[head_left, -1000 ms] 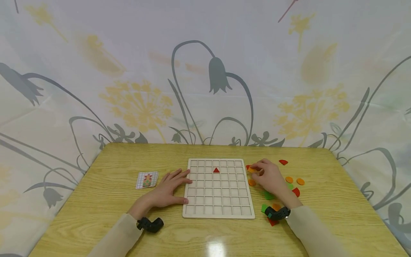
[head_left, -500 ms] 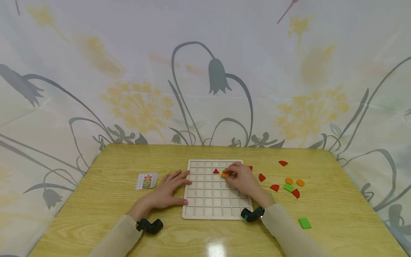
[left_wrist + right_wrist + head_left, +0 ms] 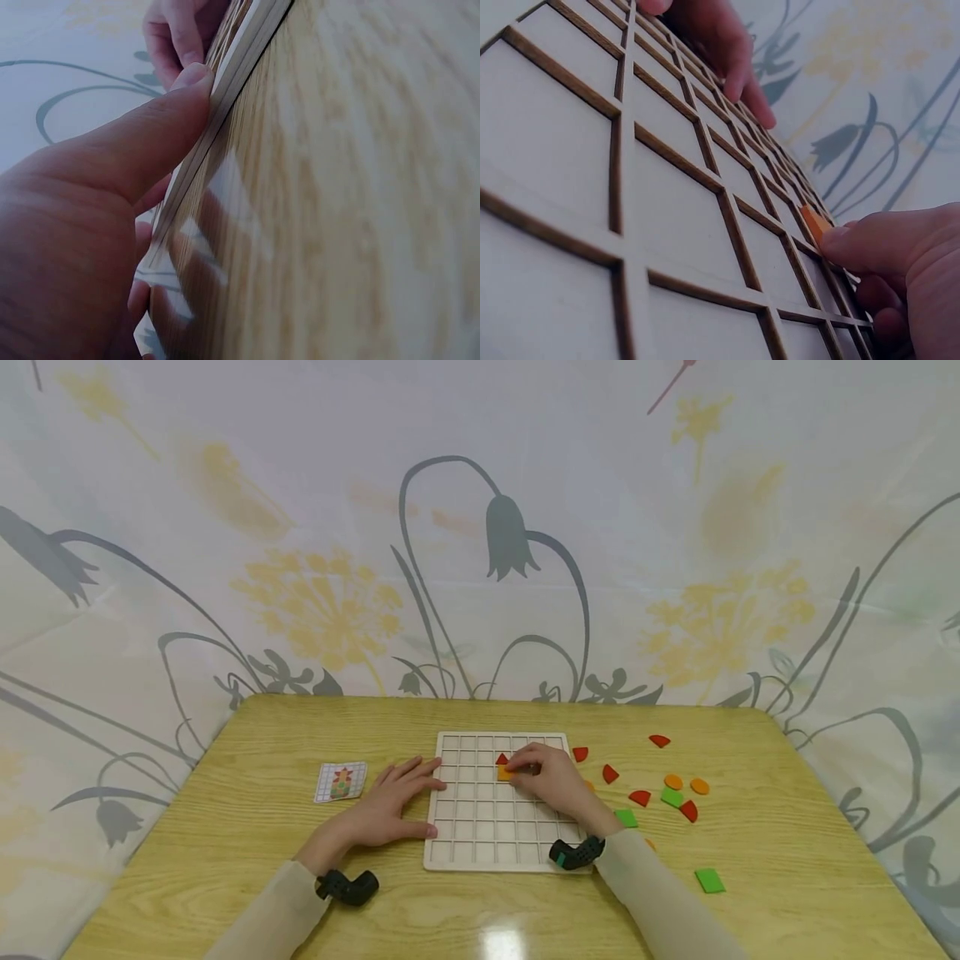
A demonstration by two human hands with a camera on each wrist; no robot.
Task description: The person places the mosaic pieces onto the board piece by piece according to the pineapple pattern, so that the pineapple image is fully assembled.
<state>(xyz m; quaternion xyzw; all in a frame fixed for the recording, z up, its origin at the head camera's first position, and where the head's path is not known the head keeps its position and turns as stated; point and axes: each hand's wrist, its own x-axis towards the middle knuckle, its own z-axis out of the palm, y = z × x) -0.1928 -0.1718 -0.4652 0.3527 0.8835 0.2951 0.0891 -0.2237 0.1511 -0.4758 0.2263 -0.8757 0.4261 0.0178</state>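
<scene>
A pale wooden board (image 3: 465, 811) with a raised grid lies in mid-table. My left hand (image 3: 393, 806) rests along its left edge, fingers spread and straight; in the left wrist view the thumb (image 3: 161, 112) touches the board's side. My right hand (image 3: 551, 781) pinches an orange square tile (image 3: 504, 774) at a cell of the grid. In the right wrist view the thumb lies against this tile (image 3: 816, 223), which looks slightly tilted. Just beyond it, a red triangle tile (image 3: 502, 759) sits in a cell. The right index finger's far side is hidden.
Left of my left hand lies a small card (image 3: 341, 782) with a printed coloured pattern. Right of the board are scattered red quarter-circle pieces (image 3: 611, 773), orange discs (image 3: 699, 787) and green squares (image 3: 709, 881). A patterned curtain (image 3: 480, 568) stands behind the table.
My right hand has carried the orange square tile leftward from the loose pieces onto the board, below the red triangle. My left hand has stayed on the board's edge.
</scene>
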